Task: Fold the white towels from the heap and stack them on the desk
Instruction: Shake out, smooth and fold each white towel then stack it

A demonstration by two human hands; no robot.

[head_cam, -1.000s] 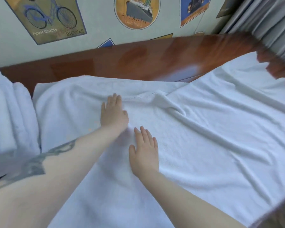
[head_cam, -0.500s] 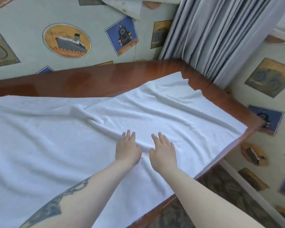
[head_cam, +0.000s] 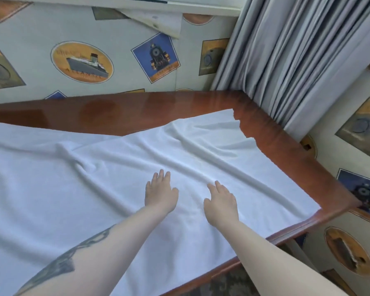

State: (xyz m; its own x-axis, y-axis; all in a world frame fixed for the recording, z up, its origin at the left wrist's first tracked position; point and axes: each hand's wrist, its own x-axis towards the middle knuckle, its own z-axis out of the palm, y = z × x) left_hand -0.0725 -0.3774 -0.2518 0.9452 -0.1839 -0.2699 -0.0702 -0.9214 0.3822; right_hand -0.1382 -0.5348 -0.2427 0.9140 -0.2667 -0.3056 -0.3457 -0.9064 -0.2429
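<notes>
A large white towel (head_cam: pixel 77 184) lies spread over the glossy brown desk (head_cam: pixel 203 105), with long creases running from its middle toward the right end. My left hand (head_cam: pixel 159 193) rests flat on the towel near its middle, fingers straight. My right hand (head_cam: pixel 221 202) lies flat on the towel a short way to the right, fingers straight too. The towel's right end reaches the desk's right edge, and its far corner (head_cam: pixel 226 116) sits near the back right corner of the desk.
Wallpaper with ship and train pictures (head_cam: pixel 82 61) backs the desk. A grey curtain (head_cam: pixel 297 52) hangs at the desk's back right corner. Patterned carpet (head_cam: pixel 226 285) shows below the desk's front edge.
The view has swung right, so the stacked towels at the left are out of sight. Both hands have slid right along the towel, and they have spread a little apart.
</notes>
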